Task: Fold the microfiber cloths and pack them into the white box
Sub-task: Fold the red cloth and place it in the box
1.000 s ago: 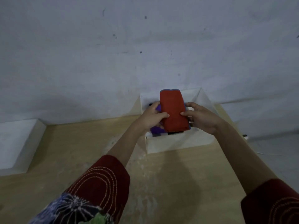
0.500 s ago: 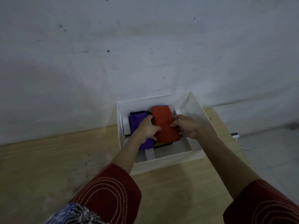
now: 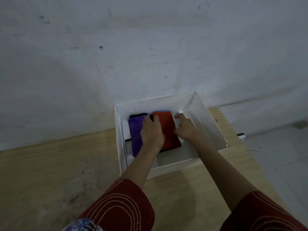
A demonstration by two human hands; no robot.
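Observation:
The white box (image 3: pixel 210 121) stands open on the wooden table (image 3: pixel 58 172), against the wall. Inside lie a folded purple cloth (image 3: pixel 135 130) on the left and a folded red cloth (image 3: pixel 168 129) beside it, each with a dark layer showing underneath. My left hand (image 3: pixel 152 132) lies flat with straight fingers over the seam between the two cloths and presses down. My right hand (image 3: pixel 185 129) sits at the red cloth's right edge, its fingers bent down along that side and its thumb on the edge. White cardboard inserts show around the cloths.
The grey wall (image 3: pixel 150 47) rises directly behind the box. The table's right edge runs close to the box, with a pale floor beyond it. A small plug with a white cable (image 3: pixel 241 135) lies there. Bare tabletop stretches to the left and front.
The red cloth went from held above the box down into it, beside the purple cloth. My left hand flattened on top. The camera tilted down and closer.

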